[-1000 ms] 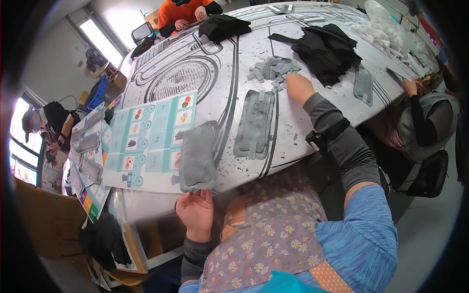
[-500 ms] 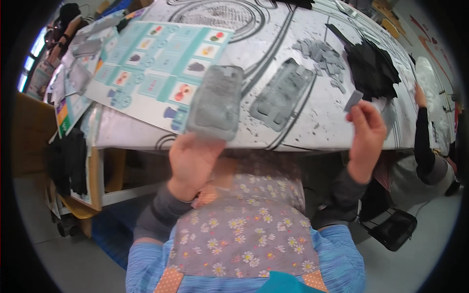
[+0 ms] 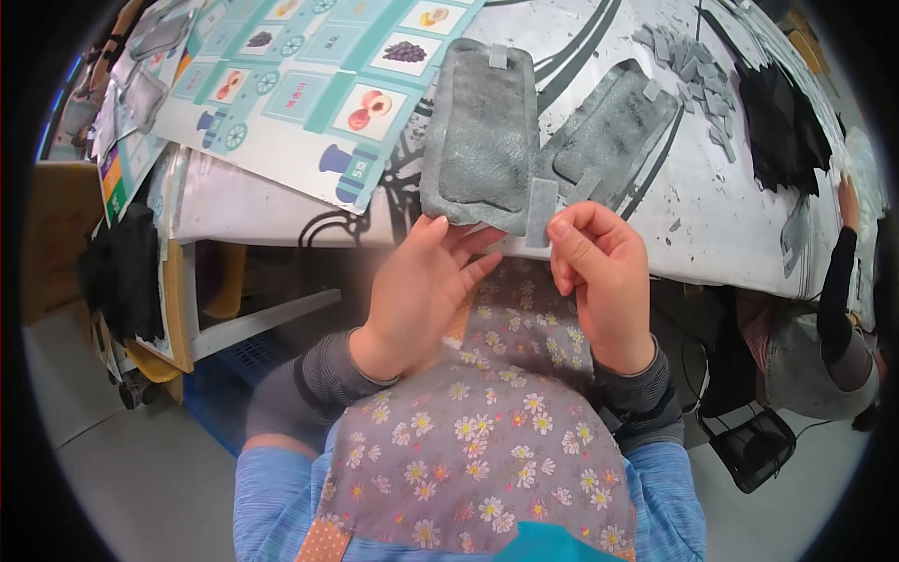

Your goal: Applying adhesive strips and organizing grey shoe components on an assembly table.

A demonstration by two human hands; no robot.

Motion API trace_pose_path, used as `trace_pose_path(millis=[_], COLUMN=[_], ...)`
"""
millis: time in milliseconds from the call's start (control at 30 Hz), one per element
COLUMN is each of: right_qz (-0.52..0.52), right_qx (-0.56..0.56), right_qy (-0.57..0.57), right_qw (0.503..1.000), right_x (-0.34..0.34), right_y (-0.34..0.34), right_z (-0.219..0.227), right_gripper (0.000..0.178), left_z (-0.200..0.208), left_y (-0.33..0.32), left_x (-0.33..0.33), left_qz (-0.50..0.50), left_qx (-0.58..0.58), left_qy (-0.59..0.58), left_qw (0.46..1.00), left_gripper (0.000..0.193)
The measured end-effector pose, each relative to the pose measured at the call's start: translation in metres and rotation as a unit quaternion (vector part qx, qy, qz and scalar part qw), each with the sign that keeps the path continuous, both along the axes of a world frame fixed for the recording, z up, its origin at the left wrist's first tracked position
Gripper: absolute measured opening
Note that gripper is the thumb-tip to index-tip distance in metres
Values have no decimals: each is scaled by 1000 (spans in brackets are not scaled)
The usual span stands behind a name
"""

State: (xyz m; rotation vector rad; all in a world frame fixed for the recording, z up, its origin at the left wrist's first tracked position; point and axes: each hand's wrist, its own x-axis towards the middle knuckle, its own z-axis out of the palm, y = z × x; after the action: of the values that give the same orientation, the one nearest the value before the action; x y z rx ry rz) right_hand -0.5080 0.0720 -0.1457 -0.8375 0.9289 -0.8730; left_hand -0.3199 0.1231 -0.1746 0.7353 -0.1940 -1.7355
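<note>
A grey padded rectangle (image 3: 479,122) with a flat stitched-looking border hangs over the table's near edge, held at its near end by my left hand (image 3: 417,290). The thumb lies on top and the fingers go underneath. One light grey tab (image 3: 498,57) sits at its far end. My right hand (image 3: 599,276) pinches a small grey fabric strip (image 3: 540,214) between thumb and fingers, beside the pad's near right corner. Right of it, a second grey padded piece (image 3: 613,131) lies on the table, with a tab at each end.
Loose grey strips (image 3: 693,75) form a pile at the far right, beside a stack of black fabric (image 3: 782,122). A printed sheet with fruit pictures (image 3: 300,103) covers the table's left. Grey pads (image 3: 145,94) lie beyond it. Another person's arm (image 3: 833,272) shows at right.
My right hand has brought the strip leftward from near the strip pile to the pad's near right corner. The pad in my left hand has shifted right. The view has moved as well.
</note>
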Motion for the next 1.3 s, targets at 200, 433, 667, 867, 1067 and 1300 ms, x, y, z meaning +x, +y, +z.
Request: trace_pose_path(millis=[200,433,667,867,1067,1300], right_qz=[-45,-70,-66,-63,-76,-90], right_qx=[-29,-142,-161,-154,-161,-166], right_qy=[56,168,191,173,163,186], right_qw=[997,973,966,971,970,964], right_x=[21,27,27,23,28,31], right_y=[6,3,4,5,4,5], right_z=[-7,-9,-10,-6,-12,-18], right_gripper=[10,6,6,6,7,7], left_z=[-8,-10,-8,-9,-11,-11], left_y=[-3,-2,-1,-1,-2,0], left_x=[-5,-10,-11,-10,-11,-11], left_qz=[-10,-19,-21,-17,-19,-20], left_qx=[-8,-17,-22,-22,-13,-15], left_qy=[-9,-19,-31,-25,-17,-12], left_qw=[1000,999,999,999,1000,1000], left_gripper=[32,40,40,40,39,38])
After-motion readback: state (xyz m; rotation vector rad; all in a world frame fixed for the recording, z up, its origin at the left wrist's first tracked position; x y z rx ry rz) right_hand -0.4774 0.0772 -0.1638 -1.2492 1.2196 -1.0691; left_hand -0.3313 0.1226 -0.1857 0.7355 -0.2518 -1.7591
